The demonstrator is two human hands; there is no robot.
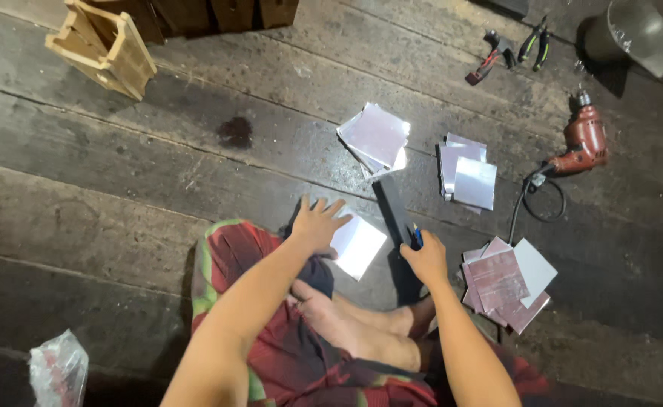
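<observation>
1. A dark plank floor [120, 188] carries everything; broad bare boards are seen toward its left edge, while the right side is crowded with sheet stacks and tools.
2. The left hand [318, 224] is spread wide, fingers splayed, pressed flat on a shiny square metal sheet [358, 245] lying just before the crossed legs.
3. The right hand [426, 260] is closed around a blue-tipped marker [417, 237], beside a long dark flat bar [395, 215].
4. The bar's long axis runs from the person toward the far edge, tilted slightly left.
5. Three stacks of glossy square sheets [377, 136] [469, 177] [506, 280] are laid near; a red electric drill [582, 143] and pliers [535, 44] lie toward the far right corner, a wooden box [105, 47] at the far left.
</observation>
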